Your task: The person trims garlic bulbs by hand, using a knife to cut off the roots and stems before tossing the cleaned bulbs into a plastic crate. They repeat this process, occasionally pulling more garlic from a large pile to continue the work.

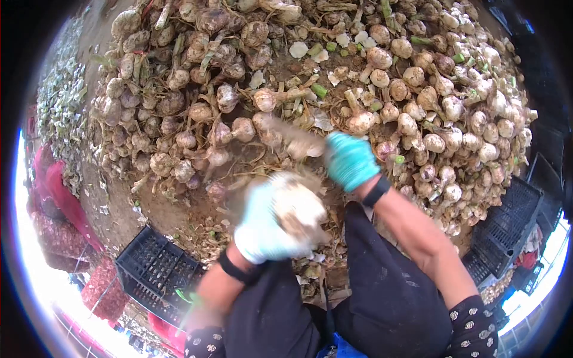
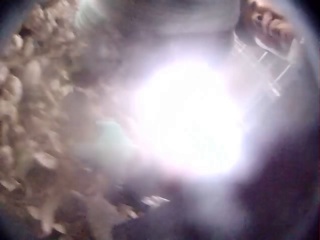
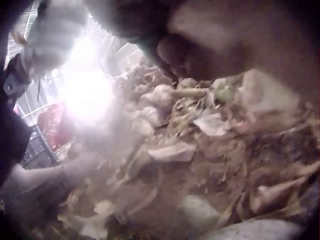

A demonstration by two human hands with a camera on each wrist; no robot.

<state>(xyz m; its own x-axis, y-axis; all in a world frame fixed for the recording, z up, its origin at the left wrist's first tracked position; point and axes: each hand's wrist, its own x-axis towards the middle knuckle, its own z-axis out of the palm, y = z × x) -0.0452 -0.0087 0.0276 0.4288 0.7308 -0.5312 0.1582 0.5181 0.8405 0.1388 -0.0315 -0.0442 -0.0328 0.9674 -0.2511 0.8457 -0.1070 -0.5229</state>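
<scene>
My left hand (image 1: 259,224), in a pale blue and white glove, grips a whitish garlic bulb (image 1: 301,206) above my lap; both are smeared by motion. My right hand (image 1: 352,160), in a teal glove, is farther forward with its fingers curled round a long, flat, brownish blade-like thing (image 1: 295,132) that points left over the heap. Blur hides exactly what it is. Under and ahead of both hands lies a big heap of garlic bulbs (image 1: 242,128) with dry stalks. Strong glare washes out much of the left wrist view.
More garlic bulbs (image 1: 453,140) pile up at the right. A black crate (image 1: 158,271) stands at the left, and stacked black crates (image 1: 504,221) at the right. Red mesh sacks (image 1: 104,289) sit at the far left. Peel and cut stem bits litter the ground (image 1: 161,212).
</scene>
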